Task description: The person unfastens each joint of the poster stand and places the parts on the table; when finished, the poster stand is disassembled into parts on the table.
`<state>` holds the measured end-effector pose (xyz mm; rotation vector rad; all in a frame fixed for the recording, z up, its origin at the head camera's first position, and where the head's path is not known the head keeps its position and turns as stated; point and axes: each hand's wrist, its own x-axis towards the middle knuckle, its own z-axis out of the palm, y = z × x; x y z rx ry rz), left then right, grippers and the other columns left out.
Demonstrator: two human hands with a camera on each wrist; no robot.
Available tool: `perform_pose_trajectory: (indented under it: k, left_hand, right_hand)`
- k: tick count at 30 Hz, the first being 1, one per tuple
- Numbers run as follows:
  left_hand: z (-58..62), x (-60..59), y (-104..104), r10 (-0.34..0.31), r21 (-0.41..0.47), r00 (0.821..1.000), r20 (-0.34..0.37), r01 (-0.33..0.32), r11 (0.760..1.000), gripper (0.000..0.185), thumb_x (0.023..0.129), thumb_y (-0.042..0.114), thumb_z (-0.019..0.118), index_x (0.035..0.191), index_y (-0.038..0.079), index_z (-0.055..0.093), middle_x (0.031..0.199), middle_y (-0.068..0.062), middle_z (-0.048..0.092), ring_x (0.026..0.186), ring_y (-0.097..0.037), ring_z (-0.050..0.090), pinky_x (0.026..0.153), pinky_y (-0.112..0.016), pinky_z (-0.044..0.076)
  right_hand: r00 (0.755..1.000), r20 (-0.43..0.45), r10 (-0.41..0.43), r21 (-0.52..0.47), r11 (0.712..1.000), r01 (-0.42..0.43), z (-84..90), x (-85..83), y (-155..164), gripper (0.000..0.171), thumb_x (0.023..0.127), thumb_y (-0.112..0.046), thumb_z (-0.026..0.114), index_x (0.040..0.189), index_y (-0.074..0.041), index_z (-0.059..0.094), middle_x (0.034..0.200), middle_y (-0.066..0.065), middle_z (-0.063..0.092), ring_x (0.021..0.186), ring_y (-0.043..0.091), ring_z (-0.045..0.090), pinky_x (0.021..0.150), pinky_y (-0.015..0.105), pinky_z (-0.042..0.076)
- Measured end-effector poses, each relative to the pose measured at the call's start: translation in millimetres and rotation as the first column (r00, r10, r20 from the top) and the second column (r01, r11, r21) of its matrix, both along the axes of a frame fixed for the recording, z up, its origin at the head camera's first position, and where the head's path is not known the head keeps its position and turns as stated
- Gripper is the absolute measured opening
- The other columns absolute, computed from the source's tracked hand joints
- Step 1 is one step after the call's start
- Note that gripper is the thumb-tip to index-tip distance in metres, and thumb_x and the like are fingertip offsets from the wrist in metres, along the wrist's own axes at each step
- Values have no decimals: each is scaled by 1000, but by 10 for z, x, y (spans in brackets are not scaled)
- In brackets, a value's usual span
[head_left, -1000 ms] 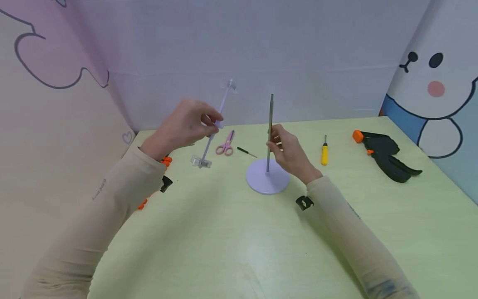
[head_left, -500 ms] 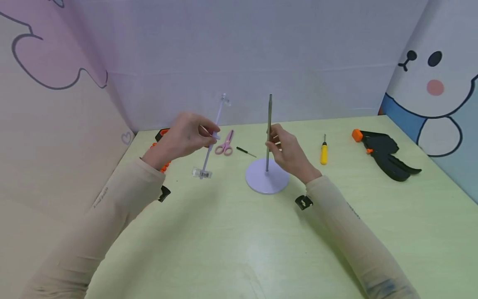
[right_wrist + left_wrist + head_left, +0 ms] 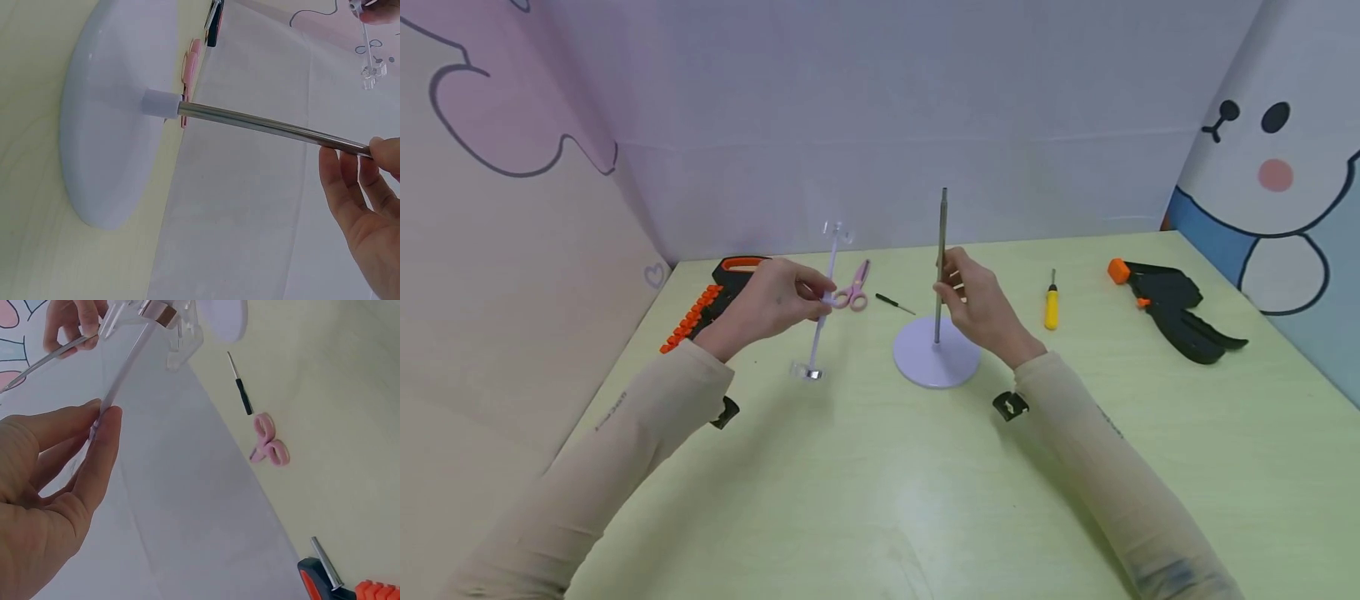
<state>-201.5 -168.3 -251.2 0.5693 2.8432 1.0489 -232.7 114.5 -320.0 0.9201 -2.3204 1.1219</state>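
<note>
In the head view my left hand [image 3: 778, 298] pinches a thin pale lilac bar [image 3: 817, 340] near its middle, between thumb and fingertips. The bar tilts above the table, with a clear plastic piece [image 3: 808, 372] on its lower end and another on its upper end. To the right, my right hand [image 3: 981, 304] holds an upright metal pole [image 3: 943, 221] between thumb and fingers. The pole's foot sits in the short collar [image 3: 162, 104] of a round lilac base [image 3: 936, 373], which rests on the table. Bar and pole are apart.
Behind lie pink scissors [image 3: 862, 275] and a small black screwdriver [image 3: 887, 300]. Farther right are a yellow screwdriver [image 3: 1052, 308] and a black-and-orange pistol-shaped tool [image 3: 1172, 304]. A black holder with an orange row [image 3: 688, 321] lies left, partly behind my left hand.
My left hand has come down with the bar, which drops lower and shifts slightly left at its top. More of the black-and-orange holder shows. My right hand stays on the pole.
</note>
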Motion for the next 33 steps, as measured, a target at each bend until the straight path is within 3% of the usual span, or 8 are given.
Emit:
perform_pose_trajectory:
  k: [18,33]
  left_hand:
    - [-382,-33,-138,79,-22,992,96,-78,997,26,81,5,74,107,0,70,90,-10,68,72,-18,68,67,-32,54]
    - [-510,-21,-214,84,-19,979,184,-82,996,28,83,6,72,110,0,69,94,-11,67,76,-22,68,73,-34,55]
  right_hand:
    - [1000,2,5,-3,1000,-5,13,10,-7,22,91,4,58,110,2,45,93,16,58,81,25,61,71,37,55]
    - [1000,1,7,-7,1000,-7,13,5,-5,23,91,5,58,109,2,45,92,15,58,79,25,62,70,36,55]
